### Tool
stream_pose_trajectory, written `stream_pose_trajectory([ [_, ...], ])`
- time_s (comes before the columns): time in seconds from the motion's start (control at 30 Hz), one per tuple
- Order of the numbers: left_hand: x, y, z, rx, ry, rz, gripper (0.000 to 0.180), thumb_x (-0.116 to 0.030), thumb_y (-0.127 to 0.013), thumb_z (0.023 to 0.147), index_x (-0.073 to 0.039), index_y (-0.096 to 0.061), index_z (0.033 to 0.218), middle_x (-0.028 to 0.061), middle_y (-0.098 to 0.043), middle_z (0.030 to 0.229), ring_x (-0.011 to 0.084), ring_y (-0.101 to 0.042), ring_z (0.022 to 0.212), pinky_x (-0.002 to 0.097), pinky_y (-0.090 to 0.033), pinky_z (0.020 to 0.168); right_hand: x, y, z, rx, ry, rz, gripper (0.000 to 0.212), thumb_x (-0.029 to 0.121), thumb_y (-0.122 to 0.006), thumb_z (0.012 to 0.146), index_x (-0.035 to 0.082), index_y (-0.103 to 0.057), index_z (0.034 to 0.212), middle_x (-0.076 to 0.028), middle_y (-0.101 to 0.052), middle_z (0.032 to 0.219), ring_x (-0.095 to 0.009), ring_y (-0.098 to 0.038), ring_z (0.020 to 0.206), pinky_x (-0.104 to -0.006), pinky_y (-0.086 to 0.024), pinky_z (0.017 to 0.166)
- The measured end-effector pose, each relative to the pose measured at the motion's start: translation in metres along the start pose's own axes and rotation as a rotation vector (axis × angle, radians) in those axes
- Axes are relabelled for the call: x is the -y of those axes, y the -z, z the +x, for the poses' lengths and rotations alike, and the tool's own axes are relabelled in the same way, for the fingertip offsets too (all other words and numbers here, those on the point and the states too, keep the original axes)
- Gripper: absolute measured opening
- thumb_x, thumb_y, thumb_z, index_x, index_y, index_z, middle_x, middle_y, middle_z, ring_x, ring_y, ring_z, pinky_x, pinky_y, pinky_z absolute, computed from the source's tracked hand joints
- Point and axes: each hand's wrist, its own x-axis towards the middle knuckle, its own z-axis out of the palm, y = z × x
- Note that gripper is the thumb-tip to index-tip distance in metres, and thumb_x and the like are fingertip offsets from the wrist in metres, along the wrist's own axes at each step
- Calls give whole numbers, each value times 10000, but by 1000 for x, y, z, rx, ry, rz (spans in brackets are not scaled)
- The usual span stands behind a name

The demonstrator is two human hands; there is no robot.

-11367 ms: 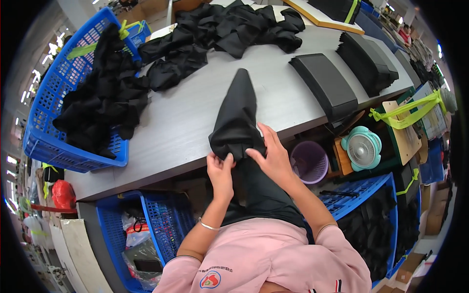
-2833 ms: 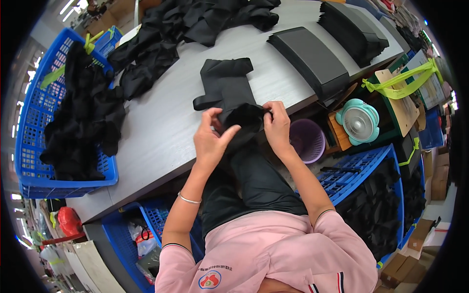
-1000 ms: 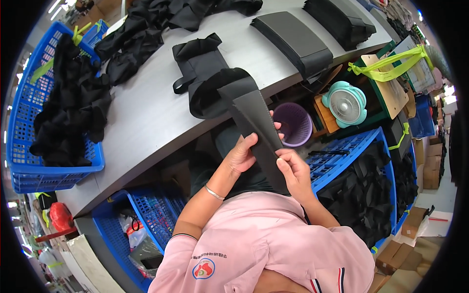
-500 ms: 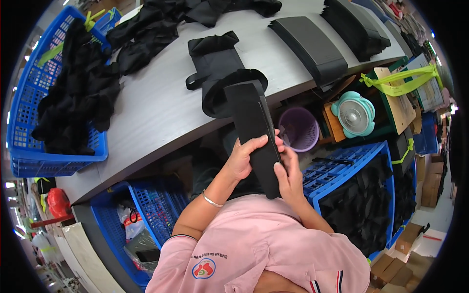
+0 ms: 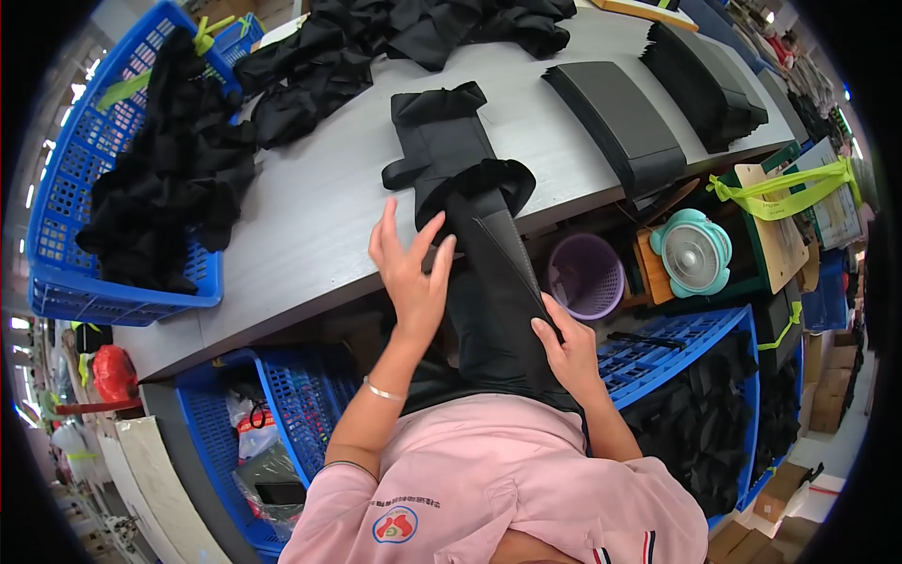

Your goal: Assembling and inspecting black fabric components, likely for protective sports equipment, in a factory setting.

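Note:
A long black fabric panel [image 5: 503, 282] stretches from the table's front edge down toward my lap, its long right edge showing a stitched seam. My right hand [image 5: 569, 350] grips that edge near the lower end, thumb on top. My left hand [image 5: 412, 273] is raised off the panel to its left, fingers spread, holding nothing. Joined to or lying under the panel's top end is a black fabric piece [image 5: 443, 141] with side straps and a rolled loop [image 5: 512, 179]; I cannot tell which. That piece lies flat on the grey table [image 5: 310, 202].
Two stacks of black panels [image 5: 615, 122] lie at the table's right. Loose black fabric [image 5: 324, 70] is heaped at the back. A blue crate [image 5: 122, 305] of black cloth stands left. Below are a purple bin [image 5: 587, 273], a turquoise fan [image 5: 693, 252] and blue crates [image 5: 672, 350].
My left hand has let go of the panel and moved up and left, its fingers opening. The panel has dropped lower and lies flatter, while my right hand keeps hold, slightly lower.

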Motion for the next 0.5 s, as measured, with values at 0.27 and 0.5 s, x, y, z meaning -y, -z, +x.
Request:
stream_pose_trajectory([
  [0.27, -5, -16, 40, 241, -208, -146, 364, 130, -558, 698, 55, -707, 1021, 152, -573, 1383, 339, -533, 1010, 370, -482, 914, 50, 0, 34, 108, -75, -109, 387, 45, -640, 916, -12, -598, 1297, -242, -680, 912, -303, -686, 740, -325, -519, 681],
  [0.5, -58, 11, 7, 574, -415, -457, 396, 77, -640, 682, -40, -750, 1045, 93, -601, 1369, 300, -568, 955, 350, -479, 863, -19, -43, 74, -179, 276, -110, 104, 101, -685, 768, 14, -633, 790, -164, -650, 757, -366, -641, 685, -461, -499, 605],
])
